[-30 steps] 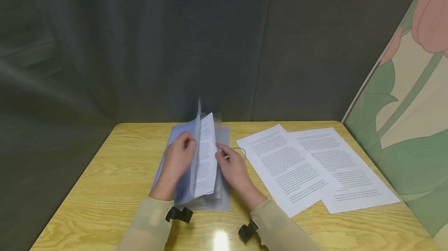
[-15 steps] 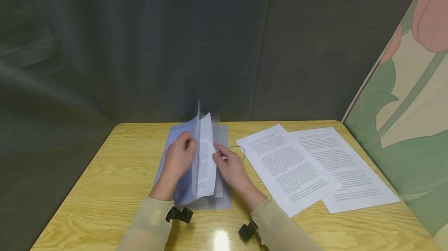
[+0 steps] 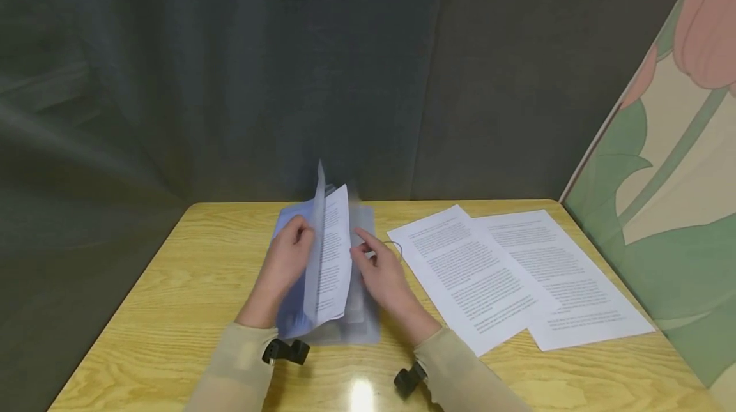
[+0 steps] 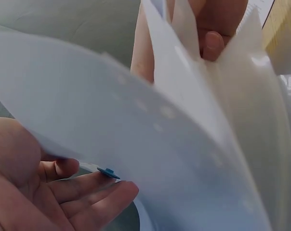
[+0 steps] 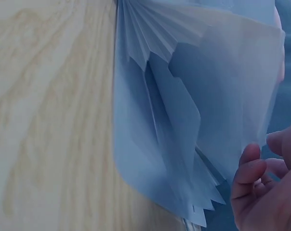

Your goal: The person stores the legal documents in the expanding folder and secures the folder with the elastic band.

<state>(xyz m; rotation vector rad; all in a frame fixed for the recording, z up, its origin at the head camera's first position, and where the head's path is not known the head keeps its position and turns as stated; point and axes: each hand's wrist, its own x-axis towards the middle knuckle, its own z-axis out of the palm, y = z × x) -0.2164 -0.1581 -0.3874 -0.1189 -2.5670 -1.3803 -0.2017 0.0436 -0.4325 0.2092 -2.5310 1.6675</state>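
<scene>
Slightly further left than before, the left hand [image 3: 289, 247] holds a raised translucent flap [image 3: 315, 249] of the blue folder [image 3: 292, 303] in curled fingers. Beside it, a printed sheet [image 3: 333, 259] leans inside the folder. The right hand [image 3: 382, 271], fingers bent, is at the sheet's edge; I cannot tell whether it pinches. Rightward, two pages [image 3: 460, 265] overlap on the table [image 3: 172, 310].

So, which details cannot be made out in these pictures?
Head view: words on the left loose white paper sheet, too small.
Head view: part of the translucent blue plastic folder, hidden by the left hand.
Right wrist view: right hand, partly cut off by the edge.
</scene>
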